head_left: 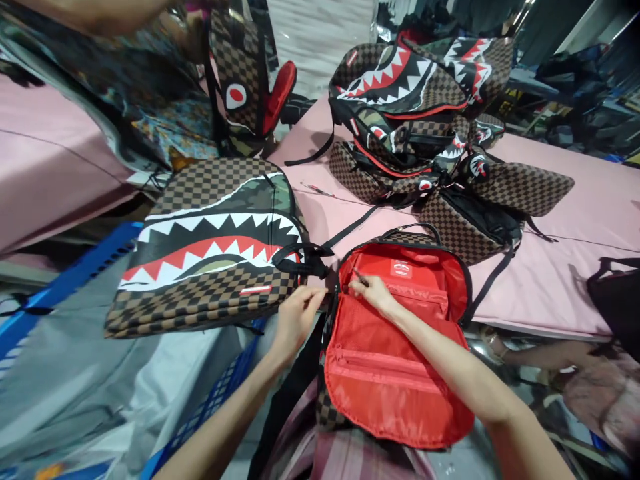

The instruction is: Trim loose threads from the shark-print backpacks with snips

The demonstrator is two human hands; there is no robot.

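An open checkered backpack (395, 373) with a bright red lining stands in front of me, its front panel folded down toward my lap. My right hand (370, 293) is inside its opening, near the upper left edge, fingers pinched round a small dark thin object. Just outside that same edge is my left hand (300, 313), fingers curled together; what they hold, if anything, is hidden. Left of it lies a closed checkered backpack (215, 240) with a shark-mouth print, its dark strap end close above my left hand.
Several more shark-print bags (400, 80) are piled on the pink table (545, 280). A blue crate (200, 413) with grey material is at lower left. Another person's arm (110, 13) and a bag show at upper left; a person sits at right.
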